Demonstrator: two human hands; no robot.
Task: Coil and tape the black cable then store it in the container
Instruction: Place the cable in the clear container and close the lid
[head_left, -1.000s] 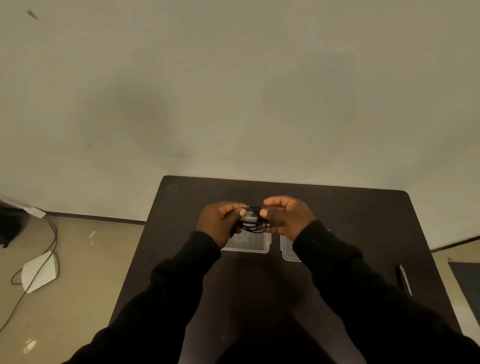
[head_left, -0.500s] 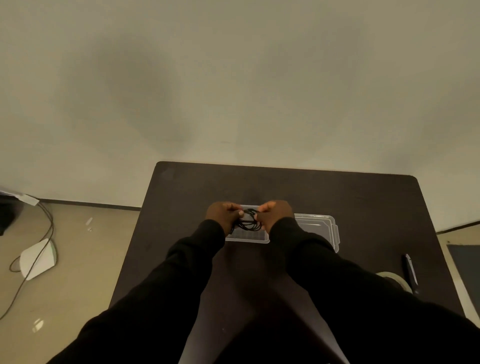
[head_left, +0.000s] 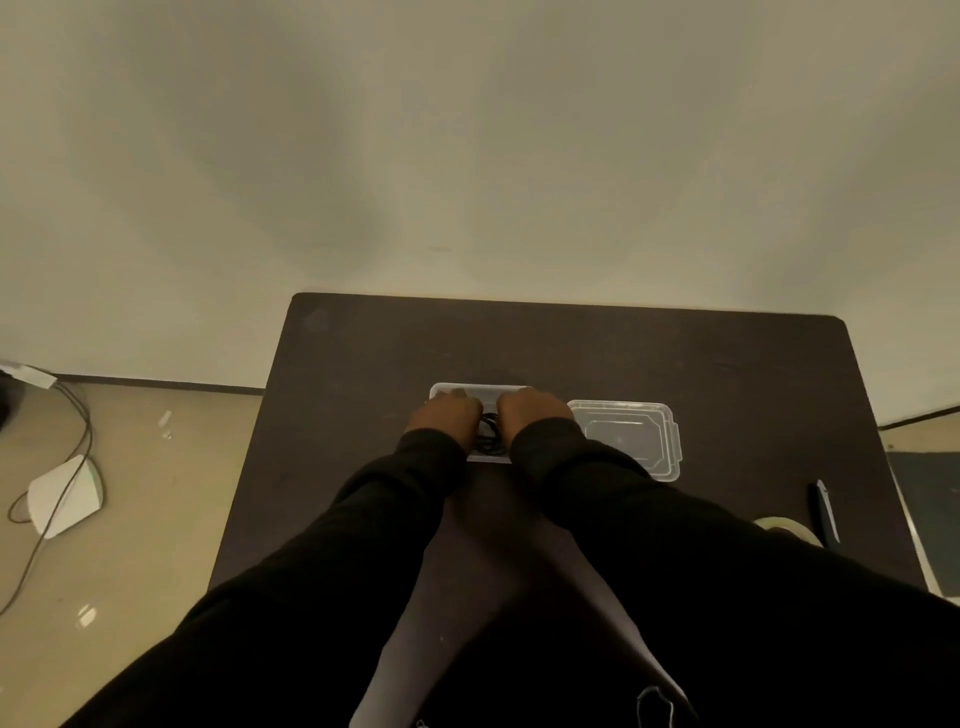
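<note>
Hands, left (head_left: 445, 415) and right (head_left: 531, 410), clasping black cable (head_left: 489, 432) inside container (head_left: 470, 389), lid (head_left: 628, 435) just beside.

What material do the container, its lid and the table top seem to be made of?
container: likely clear, thin plastic; the dark table shows through its rim.
lid: the same clear plastic, slightly glossy, with moulded ridges.
table: dark brown, matte, smooth top; probably laminate or painted wood, but the look leaves this open.

container (head_left: 478, 388) mostly behind hands (head_left: 491, 415)
</note>
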